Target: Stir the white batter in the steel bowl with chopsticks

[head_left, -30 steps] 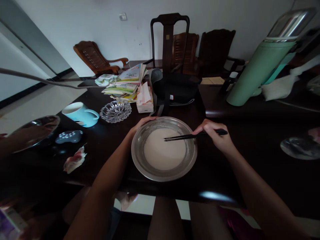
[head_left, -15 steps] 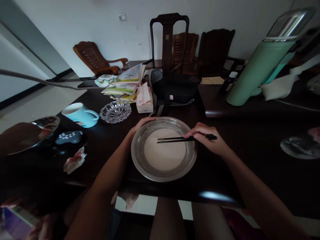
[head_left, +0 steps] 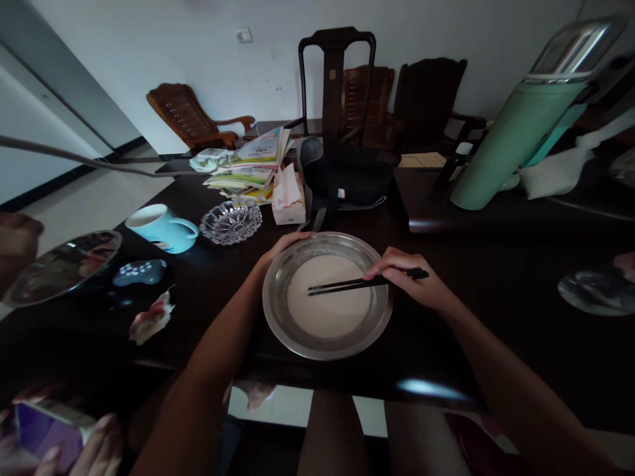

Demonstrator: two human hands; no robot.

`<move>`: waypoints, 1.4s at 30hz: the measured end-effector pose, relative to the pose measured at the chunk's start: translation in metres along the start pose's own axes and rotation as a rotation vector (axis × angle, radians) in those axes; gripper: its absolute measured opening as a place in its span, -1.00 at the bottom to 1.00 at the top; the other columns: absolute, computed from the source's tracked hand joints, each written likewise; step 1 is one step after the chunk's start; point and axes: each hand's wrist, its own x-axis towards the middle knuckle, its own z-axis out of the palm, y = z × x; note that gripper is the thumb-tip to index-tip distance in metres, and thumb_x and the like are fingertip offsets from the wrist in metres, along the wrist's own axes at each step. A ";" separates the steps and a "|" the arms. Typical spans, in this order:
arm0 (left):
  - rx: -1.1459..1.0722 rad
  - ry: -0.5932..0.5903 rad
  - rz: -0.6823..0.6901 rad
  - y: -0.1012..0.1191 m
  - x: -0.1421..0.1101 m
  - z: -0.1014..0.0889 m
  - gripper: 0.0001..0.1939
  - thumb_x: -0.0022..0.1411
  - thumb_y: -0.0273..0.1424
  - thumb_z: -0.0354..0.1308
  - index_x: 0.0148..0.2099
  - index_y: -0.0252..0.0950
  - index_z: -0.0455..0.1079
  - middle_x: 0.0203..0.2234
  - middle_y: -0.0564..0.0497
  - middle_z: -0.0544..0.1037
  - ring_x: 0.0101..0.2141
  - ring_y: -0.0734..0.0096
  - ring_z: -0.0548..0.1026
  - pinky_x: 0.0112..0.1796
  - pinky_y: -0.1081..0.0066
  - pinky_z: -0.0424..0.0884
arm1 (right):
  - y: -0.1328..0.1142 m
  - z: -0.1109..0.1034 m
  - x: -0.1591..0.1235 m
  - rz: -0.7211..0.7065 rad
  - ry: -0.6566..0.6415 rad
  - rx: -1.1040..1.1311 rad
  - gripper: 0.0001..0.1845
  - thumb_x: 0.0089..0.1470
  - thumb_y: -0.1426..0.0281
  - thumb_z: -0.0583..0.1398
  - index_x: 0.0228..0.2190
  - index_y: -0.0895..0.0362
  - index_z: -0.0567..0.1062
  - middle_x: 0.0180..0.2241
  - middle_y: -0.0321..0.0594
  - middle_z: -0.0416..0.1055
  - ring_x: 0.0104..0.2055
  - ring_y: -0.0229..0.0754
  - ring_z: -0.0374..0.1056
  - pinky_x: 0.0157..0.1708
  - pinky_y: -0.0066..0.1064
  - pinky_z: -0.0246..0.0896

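Observation:
A wide metal bowl (head_left: 272,322) holds a pale, milky batter (head_left: 330,317) and stands near the front of the dark table. My left hand (head_left: 288,243) grips the bowl's far left rim; part of its fingers is hidden behind the edge. Over the bowl's right rim, my right hand (head_left: 407,274) is closed round a pair of black chopsticks (head_left: 342,286). Their tips point left and lie in or just at the surface of the batter.
Left of the bowl are a glass dish (head_left: 231,223), a blue mug (head_left: 163,228), crumpled packaging (head_left: 153,318) and another metal bowl (head_left: 64,264) beside a co-worker's hand (head_left: 20,244). Other hands hold a purple box (head_left: 47,433). A tissue pack (head_left: 288,198) and green thermos (head_left: 516,145) stand behind.
The chopstick tips have shifted slightly towards me in the batter. My left hand keeps its place on the rim. At left, the co-worker's arm has drawn back from over the other bowl.

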 end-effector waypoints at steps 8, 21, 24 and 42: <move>-0.025 -0.065 -0.077 0.003 0.002 0.001 -0.68 0.08 -0.30 0.16 -0.12 -0.29 0.53 -0.36 -0.02 0.63 -0.28 0.24 0.54 -0.10 0.31 0.34 | 0.002 -0.017 -0.003 0.051 0.272 0.070 -0.52 0.26 0.19 0.03 -0.51 0.07 0.61 -0.50 -0.20 0.53 -0.42 -0.17 0.40 -0.34 -0.29 0.26; -0.033 -0.082 -0.075 0.002 0.002 -0.002 -0.72 0.09 -0.29 0.16 -0.15 -0.27 0.54 -0.42 0.03 0.63 -0.34 0.30 0.53 -0.13 0.34 0.34 | -0.002 -0.011 0.000 0.014 0.119 -0.073 -0.74 0.21 0.29 0.13 -0.36 0.04 0.62 -0.38 -0.23 0.55 -0.32 -0.19 0.40 -0.27 -0.33 0.25; -0.040 -0.078 -0.077 0.002 0.003 -0.002 -0.69 0.07 -0.29 0.19 -0.14 -0.29 0.54 -0.38 0.00 0.64 -0.30 0.28 0.54 -0.11 0.34 0.34 | -0.002 -0.020 -0.002 0.060 0.224 0.002 -0.60 0.25 0.25 0.07 -0.48 0.06 0.62 -0.47 -0.23 0.53 -0.39 -0.19 0.41 -0.31 -0.33 0.23; 0.002 -0.076 -0.059 0.006 0.001 0.004 -0.72 0.07 -0.29 0.17 -0.17 -0.26 0.53 -0.40 0.00 0.64 -0.27 0.23 0.55 -0.13 0.35 0.37 | 0.003 -0.018 -0.003 0.010 0.287 0.086 -0.56 0.26 0.28 0.06 -0.53 0.06 0.62 -0.55 -0.24 0.50 -0.47 -0.22 0.34 -0.39 -0.34 0.17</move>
